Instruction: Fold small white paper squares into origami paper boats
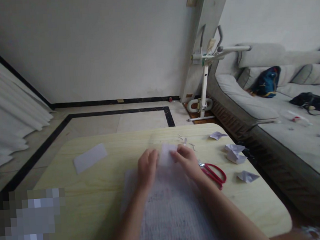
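A small white piece of paper point(167, 153) lies at the middle of the table's far part, above a large sheet covered in rows of marks point(169, 218). My right hand point(189, 161) is closed at the small paper's right edge, thumb on top. Just left of that paper is my left hand point(147, 168), its fingers curled and smeared by motion; whether they grip its edge cannot be made out. Scissors with red handles point(215, 174) rest beside my right wrist, the blades partly hidden by it. Thin paper scraps point(185, 140) lie beyond my right hand.
A rectangular white paper point(90, 157) lies at the left of the wooden table point(100, 204). Folded paper shapes point(235, 153) line its right side. Past the table stand a grey sofa point(257, 102) and a white exercise machine point(204, 80); a white curtain point(8, 108) hangs left.
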`<state>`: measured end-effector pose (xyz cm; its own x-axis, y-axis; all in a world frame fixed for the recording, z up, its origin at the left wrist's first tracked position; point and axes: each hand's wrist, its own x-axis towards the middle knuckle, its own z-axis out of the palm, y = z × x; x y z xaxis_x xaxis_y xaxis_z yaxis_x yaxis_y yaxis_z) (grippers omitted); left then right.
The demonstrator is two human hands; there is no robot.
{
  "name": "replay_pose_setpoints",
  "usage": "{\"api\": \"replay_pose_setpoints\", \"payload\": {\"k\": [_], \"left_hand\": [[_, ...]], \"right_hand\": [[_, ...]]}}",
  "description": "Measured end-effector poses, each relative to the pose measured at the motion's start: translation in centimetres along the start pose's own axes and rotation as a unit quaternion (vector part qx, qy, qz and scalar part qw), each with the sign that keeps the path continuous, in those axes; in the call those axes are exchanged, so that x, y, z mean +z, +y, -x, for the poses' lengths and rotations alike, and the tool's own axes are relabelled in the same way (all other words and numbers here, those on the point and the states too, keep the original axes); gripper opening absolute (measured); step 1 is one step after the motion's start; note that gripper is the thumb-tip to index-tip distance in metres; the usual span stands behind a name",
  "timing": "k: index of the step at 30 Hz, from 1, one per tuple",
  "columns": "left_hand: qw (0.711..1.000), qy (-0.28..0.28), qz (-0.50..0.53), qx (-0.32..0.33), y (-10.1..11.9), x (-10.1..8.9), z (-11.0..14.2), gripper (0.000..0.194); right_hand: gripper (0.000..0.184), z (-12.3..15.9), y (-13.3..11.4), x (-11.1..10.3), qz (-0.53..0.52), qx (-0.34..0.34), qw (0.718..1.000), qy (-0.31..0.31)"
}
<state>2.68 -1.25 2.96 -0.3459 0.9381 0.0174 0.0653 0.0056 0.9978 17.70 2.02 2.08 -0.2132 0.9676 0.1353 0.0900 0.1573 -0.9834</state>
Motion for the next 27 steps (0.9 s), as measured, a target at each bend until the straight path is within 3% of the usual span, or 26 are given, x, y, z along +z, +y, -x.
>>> {"api": "replay_pose_setpoints", "payload": {"k": [2, 6, 27], "left_hand": [[0.999, -0.017, -0.004, 0.033, 0.29, 0.11, 0.21, 0.027], [0.999, -0.036, -0.021, 0.029, 0.23, 0.34, 0.36, 0.024], [0.997, -0.049, -0.049, 0.028, -0.48, 0.33, 0.16, 0.027]], "right_hand": [[0.033, 0.07, 0.03, 0.09, -0.034, 0.033, 0.998, -0.028], [0.034, 0.33, 0.03, 0.43, -0.060, 0.054, 0.996, -0.049], [0.035, 0.37, -0.16, 0.40, 0.029, 0.038, 0.997, -0.056]]}}
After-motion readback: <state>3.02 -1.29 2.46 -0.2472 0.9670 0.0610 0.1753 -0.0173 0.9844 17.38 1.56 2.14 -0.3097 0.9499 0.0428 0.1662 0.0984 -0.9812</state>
